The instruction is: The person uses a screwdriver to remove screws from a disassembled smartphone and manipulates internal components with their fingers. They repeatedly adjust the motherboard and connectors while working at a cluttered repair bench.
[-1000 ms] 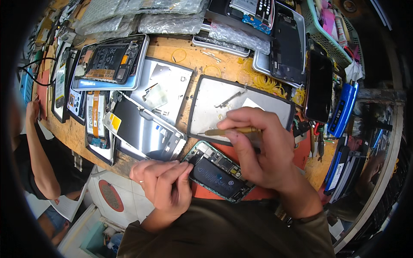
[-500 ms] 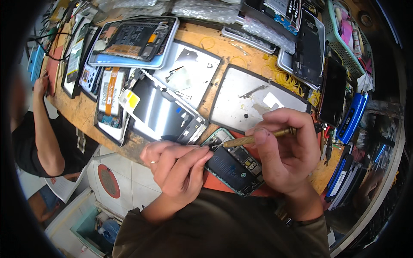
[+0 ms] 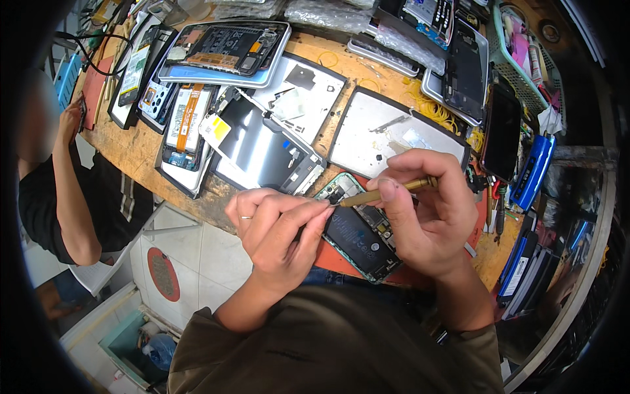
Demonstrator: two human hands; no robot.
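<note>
Head view: opened phone (image 3: 357, 233) lies on the desk (image 3: 141, 154) edge, back cover already off, insides bare. My right hand (image 3: 426, 210) pinches a brass screwdriver (image 3: 387, 192), tip at its top corner. My left hand (image 3: 279, 226) steadies it, fingers curled. Reassembly not begun.

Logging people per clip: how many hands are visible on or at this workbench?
3: left hand steadying the opened phone, right hand holding a brass screwdriver over it, and a co-worker's hand at the bench's far left. Others may be hidden.
</note>
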